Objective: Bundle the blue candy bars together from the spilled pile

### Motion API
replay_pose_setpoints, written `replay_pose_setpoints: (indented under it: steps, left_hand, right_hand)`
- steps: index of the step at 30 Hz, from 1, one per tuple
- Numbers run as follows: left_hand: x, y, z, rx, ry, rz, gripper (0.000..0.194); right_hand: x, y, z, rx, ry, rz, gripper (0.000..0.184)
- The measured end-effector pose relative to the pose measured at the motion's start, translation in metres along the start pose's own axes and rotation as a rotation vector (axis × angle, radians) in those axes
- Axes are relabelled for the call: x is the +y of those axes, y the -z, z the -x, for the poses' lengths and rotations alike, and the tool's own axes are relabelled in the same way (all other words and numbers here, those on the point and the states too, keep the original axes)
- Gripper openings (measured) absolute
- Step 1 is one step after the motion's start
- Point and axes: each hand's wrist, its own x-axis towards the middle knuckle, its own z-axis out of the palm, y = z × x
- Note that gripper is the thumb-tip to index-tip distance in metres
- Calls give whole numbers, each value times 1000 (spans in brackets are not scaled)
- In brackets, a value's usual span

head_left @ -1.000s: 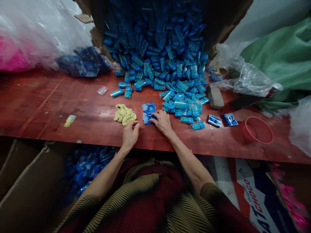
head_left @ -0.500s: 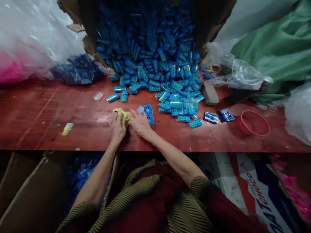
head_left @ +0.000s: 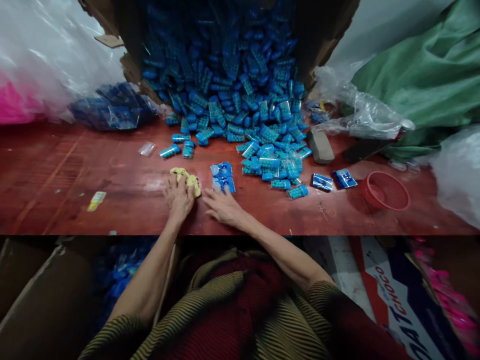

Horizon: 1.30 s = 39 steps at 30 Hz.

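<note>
My left hand (head_left: 179, 199) presses down on a crumpled yellow cloth (head_left: 190, 181), its fingers curled over it on the red table. Just to the right, my right hand (head_left: 224, 207) has its fingers spread and holds nothing. Its fingertips are at the lower edge of some blue printed cards (head_left: 222, 176) lying flat, and I cannot tell whether they touch. Beyond both hands, a large pile of small clear tubes with blue caps and blue beads (head_left: 232, 105) spills onto the table. A few loose tubes (head_left: 170, 151) lie ahead of my left hand.
The red table (head_left: 127, 210) holds a grey block (head_left: 321, 146), two bundles of blue cards (head_left: 344, 178) and a red basket (head_left: 386, 190) on the right. A yellow-white label (head_left: 96, 201) lies left. A dark blue bagged bundle (head_left: 113, 107) and a green cloth (head_left: 420, 75) stand at the back.
My right hand has come off the yellow cloth and drawn right and toward me, uncovering more of the blue cards. My left hand stays on the cloth.
</note>
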Motion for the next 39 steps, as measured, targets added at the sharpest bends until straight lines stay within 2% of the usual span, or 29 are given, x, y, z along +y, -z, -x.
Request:
replay_pose_setpoints:
  steps: [3, 5, 10, 15, 17, 19, 23, 25, 28, 31, 33, 35, 37, 39]
  left_hand:
    - [8, 2, 6, 20, 55, -8, 49]
    - [14, 3, 9, 29, 95, -31, 49]
    - [23, 9, 14, 65, 122, -101, 47]
    - [31, 22, 15, 63, 136, -31, 43]
    - [40, 24, 20, 91, 123, 102, 40]
    - [51, 22, 26, 48, 178, 362, 39]
    - [75, 13, 36, -236, 531, 1050, 51]
    - [86, 10, 38, -314, 604, 1310, 50]
    - [94, 10, 39, -259, 645, 1529, 44]
    - [96, 10, 41, -183, 695, 1553, 40]
    - [95, 9, 43, -177, 697, 1530, 38]
    - [94, 7, 45, -142, 674, 1496, 36]
    - [95, 5, 47, -85, 653, 1464, 34]
    - [97, 5, 47, -60, 652, 1468, 31]
  right_hand:
    - [31, 12, 12, 149, -266, 24, 35]
    - [45, 13, 11, 165, -352, 40, 28]
    - [52, -3, 1, 203, -419, 52, 26]
    - [53, -8, 2, 294, -466, 1, 27]
    - [53, -5, 2, 305, -488, -20, 28]
    - [49, 0, 3, 321, -503, -32, 27]
    - [29, 13, 11, 460, -465, -45, 26]
    - [17, 18, 18, 512, -408, -79, 25]
    - [8, 20, 26, 567, -387, -255, 21]
    - [11, 17, 24, 629, -473, -703, 29]
    - [14, 15, 21, 572, -507, -1062, 27]
    - [16, 12, 17, 504, -517, -1291, 28]
    - [14, 8, 15, 504, -529, -1356, 33]
    - [11, 3, 15, 549, -541, -1326, 32]
